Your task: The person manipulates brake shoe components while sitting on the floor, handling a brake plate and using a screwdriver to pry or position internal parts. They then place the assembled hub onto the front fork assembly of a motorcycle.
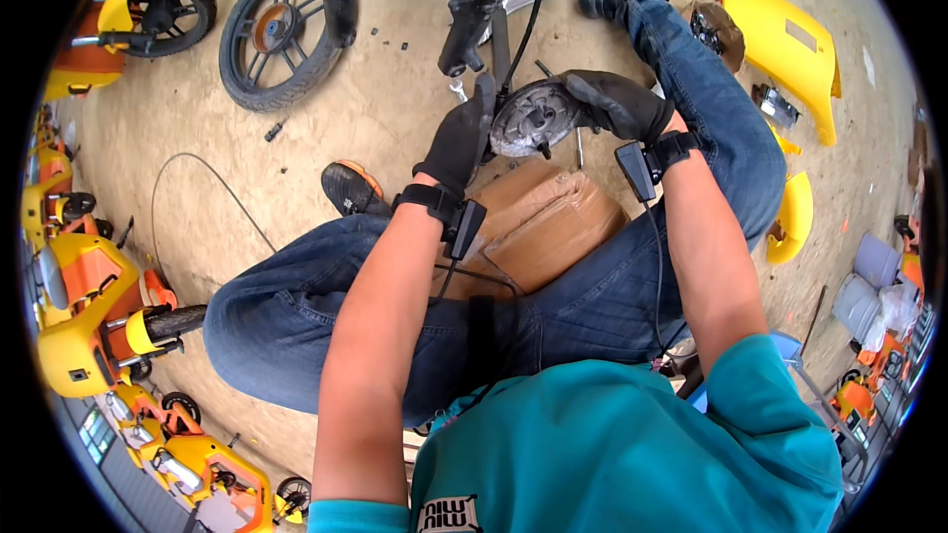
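Note:
A round, grey metal drum brake plate (538, 120) is held between my two gloved hands, above a brown cardboard box (553, 227) that lies between my legs. My right hand (620, 105), in a black glove, grips the plate's right edge with bent fingers. Along the left edge is my left hand (462, 142), its fingers pointing up and pressed to the rim, the thumb hidden. A black cable (541, 0) comes down from above to the plate's upper left. Just beyond hang the black fork legs (476, 15) of a vehicle, close to my left fingertips.
A spoked wheel with tyre (237, 54) lies on the floor at the far left. Yellow body panels (780, 39) lie at the right, beside a brown bag (719, 30) of parts. Yellow-orange scooters (89, 306) line the left. Grey buckets (869, 286) stand far right.

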Motion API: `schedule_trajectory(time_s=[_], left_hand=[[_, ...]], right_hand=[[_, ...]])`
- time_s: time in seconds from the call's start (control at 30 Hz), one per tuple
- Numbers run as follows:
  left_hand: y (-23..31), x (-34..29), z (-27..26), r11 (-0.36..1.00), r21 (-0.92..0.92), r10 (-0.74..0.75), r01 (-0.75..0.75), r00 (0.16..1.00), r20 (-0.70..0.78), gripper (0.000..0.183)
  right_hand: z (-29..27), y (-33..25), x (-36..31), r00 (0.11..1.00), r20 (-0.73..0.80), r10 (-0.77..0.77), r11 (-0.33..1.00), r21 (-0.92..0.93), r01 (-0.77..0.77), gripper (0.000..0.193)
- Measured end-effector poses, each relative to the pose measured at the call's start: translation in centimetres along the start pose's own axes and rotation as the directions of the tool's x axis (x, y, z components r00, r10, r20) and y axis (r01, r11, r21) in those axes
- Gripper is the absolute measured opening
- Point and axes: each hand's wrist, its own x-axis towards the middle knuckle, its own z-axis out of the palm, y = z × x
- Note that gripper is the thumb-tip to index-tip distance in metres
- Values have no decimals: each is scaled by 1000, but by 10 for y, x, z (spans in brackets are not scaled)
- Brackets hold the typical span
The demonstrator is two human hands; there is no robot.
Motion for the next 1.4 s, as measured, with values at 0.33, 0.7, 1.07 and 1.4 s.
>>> schedule_trajectory(time_s=[0.33, 0.7, 1.07, 1.4], left_hand=[[-165, -19, -46, 924, 59, -383, 379, 913, 138, 25], [-158, -22, 30, 620, 360, -752, 697, 658, 22, 54], [-147, -15, 38, 559, 516, -765, 649, 644, 18, 43], [-119, -6, 23, 819, 403, -485, 408, 868, 108, 31]], right_hand=[[-12, 25, 23, 966, -252, -66, 994, 68, 85, 47], [-17, 26, 40, 880, -451, -148, 988, -36, 148, 45], [-8, 32, 65, 819, -538, -200, 955, -294, 40, 37], [-13, 5, 33, 893, -438, -107, 959, -282, -23, 34]])
